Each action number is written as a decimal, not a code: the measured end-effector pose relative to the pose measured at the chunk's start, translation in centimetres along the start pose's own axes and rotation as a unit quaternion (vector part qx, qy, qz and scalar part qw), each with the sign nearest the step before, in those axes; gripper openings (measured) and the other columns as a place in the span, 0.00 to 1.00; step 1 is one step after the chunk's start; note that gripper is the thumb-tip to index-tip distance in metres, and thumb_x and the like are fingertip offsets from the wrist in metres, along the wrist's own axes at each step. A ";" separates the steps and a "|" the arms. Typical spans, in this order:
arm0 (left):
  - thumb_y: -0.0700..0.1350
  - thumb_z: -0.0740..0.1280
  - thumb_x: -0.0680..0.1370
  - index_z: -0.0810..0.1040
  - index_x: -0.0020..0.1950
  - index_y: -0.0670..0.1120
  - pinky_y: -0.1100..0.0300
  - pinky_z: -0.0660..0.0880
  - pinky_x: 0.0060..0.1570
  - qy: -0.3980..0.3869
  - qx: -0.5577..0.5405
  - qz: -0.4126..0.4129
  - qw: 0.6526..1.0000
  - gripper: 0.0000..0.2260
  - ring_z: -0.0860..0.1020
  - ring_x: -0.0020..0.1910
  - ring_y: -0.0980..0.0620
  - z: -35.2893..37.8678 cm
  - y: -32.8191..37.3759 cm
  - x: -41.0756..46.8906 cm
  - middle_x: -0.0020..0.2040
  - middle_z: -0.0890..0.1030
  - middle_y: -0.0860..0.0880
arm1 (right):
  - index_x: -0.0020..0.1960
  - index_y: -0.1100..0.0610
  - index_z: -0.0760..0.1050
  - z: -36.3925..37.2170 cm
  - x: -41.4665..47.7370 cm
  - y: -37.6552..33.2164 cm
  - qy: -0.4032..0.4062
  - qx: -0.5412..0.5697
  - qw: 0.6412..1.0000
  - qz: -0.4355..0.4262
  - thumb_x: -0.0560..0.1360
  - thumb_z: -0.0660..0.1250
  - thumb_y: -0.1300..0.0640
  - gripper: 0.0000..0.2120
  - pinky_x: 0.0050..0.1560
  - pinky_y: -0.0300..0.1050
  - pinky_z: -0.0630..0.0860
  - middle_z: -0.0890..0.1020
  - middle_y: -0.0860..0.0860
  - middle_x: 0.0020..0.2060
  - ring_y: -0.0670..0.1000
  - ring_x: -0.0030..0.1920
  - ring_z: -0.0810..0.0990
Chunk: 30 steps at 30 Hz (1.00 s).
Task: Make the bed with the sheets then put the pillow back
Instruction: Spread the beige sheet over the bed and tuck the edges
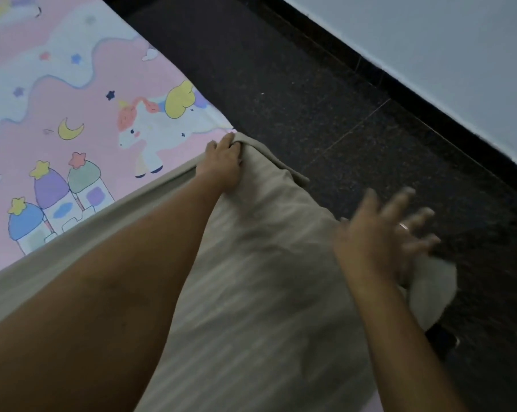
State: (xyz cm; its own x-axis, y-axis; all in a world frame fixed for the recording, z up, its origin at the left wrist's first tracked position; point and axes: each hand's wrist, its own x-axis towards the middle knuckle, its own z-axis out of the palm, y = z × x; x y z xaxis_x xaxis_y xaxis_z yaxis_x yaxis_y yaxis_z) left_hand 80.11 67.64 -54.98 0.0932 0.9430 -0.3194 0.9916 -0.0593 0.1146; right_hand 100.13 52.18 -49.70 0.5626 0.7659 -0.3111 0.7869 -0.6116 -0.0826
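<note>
Beige and faintly striped, the top sheet (266, 263) lies over the near part of the bed. Its upper edge runs to a corner just beside the unicorn (150, 135) printed on the pink sheet (81, 93) underneath. The left hand (221, 163) grips that corner, fingers curled over the bunched fold, probably to pin it at the bed's edge while the rest is drawn flat. The right hand (391, 233) is well apart from the unicorn, out on the floor side, with its fingers spread and holding nothing. It is blurred, so whether it touches the cloth cannot be told; it looks ready to smooth or tug the hanging side. Farther from the unicorn, a white bundle (432, 289) pokes out past the beige edge, and what it is stays unclear.

The top sheet looks thin, matte and limp, with shallow creases, while the pink sheet lies smooth and flat. The floor (325, 99) is dark, speckled tile, and a pale wall (429, 34) stands beyond it. No pillow can be made out for certain.
</note>
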 end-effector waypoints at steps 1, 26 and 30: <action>0.45 0.53 0.83 0.61 0.75 0.44 0.48 0.61 0.71 0.015 -0.021 0.018 0.999 0.21 0.59 0.72 0.41 -0.1 0.0 0.2 0.78 0.54 0.47 | 0.76 0.51 0.52 0.0 0.0 -1.9 -0.001 0.014 0.999 -0.047 0.78 0.59 0.51 0.30 0.70 0.70 0.43 0.43 0.58 0.77 0.67 0.75 0.41; 0.65 0.49 0.79 0.44 0.76 0.63 0.33 0.44 0.69 -0.075 -0.060 -0.022 0.995 0.28 0.38 0.76 0.42 1.2 1.4 0.7 0.78 0.40 0.50 | 0.76 0.39 0.50 7.2 5.1 -7.9 -0.007 0.033 0.947 -0.320 0.78 0.51 0.35 0.29 0.56 0.58 0.69 0.66 0.53 0.69 0.60 0.63 0.69; 0.65 0.47 0.79 0.44 0.76 0.64 0.32 0.42 0.69 -0.055 -0.057 0.004 0.997 0.27 0.37 0.76 0.43 3.4 5.3 -3.8 0.78 0.40 0.50 | 0.75 0.43 0.57 6.9 2.8 -1.0 0.013 0.071 0.960 -0.270 0.79 0.52 0.38 0.26 0.54 0.54 0.71 0.74 0.52 0.63 0.58 0.59 0.74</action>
State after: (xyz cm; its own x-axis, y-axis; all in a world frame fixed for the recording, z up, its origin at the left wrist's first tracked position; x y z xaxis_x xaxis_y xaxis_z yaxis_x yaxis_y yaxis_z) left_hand 85.27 62.63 -56.40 0.1170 0.9010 -0.4177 0.9748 -0.0238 0.2218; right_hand 99.16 53.56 -57.02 0.0898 0.9826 -0.1628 0.9244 -0.1430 -0.3536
